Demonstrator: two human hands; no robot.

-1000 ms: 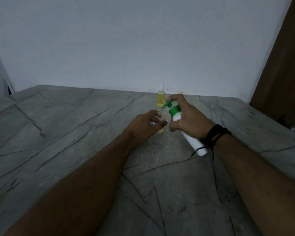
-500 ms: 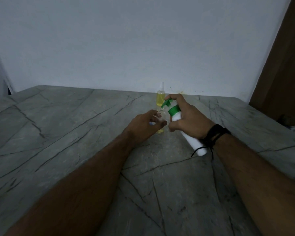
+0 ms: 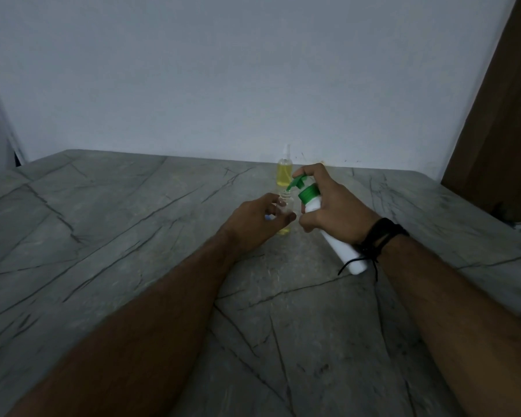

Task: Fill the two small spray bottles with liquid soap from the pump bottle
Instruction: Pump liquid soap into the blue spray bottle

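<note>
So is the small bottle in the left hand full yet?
No. The held spray bottle shows yellow soap only near its base; the glass above looks clear.

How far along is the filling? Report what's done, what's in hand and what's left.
Done: the far spray bottle stands capped by the wall, full of yellow soap. In hand: the left hand steadies the open near spray bottle on the countertop; the right hand tilts the pump bottle, nozzle at its mouth. Left: only a low yellow layer shows, so more pumping, then capping.
</note>
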